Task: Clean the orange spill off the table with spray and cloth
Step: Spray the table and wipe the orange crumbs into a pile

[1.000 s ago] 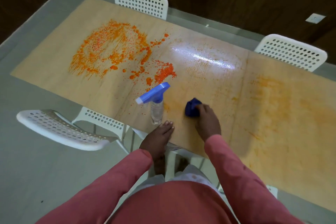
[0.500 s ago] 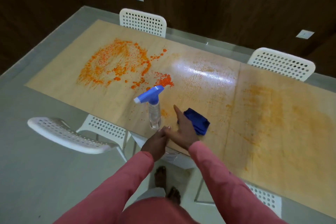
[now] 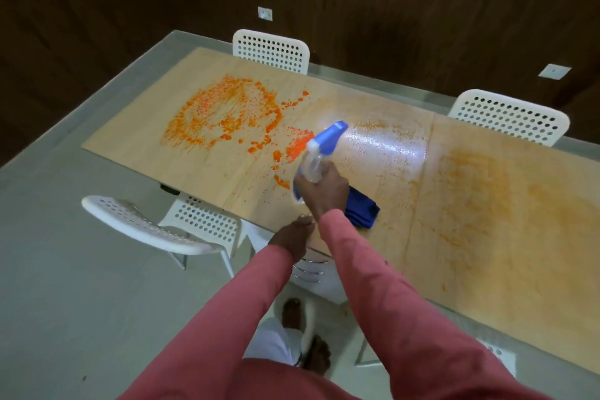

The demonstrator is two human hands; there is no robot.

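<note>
Gripping the clear blue-nozzled spray bottle newly lifted beside the blue cloth, the right hand readies spraying while the left hand rests loosely nearby.

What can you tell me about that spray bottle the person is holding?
The spray bottle has a clear, see-through plastic body and a blue trigger head with a white band behind it. The right hand grips it around the neck and upper body, so the lower part is hidden. It is lifted off the table and tilted, the nozzle end pointing up and away from the person, over the glossy patch. Whether it holds liquid cannot be told. Only that hand touches it.
</note>
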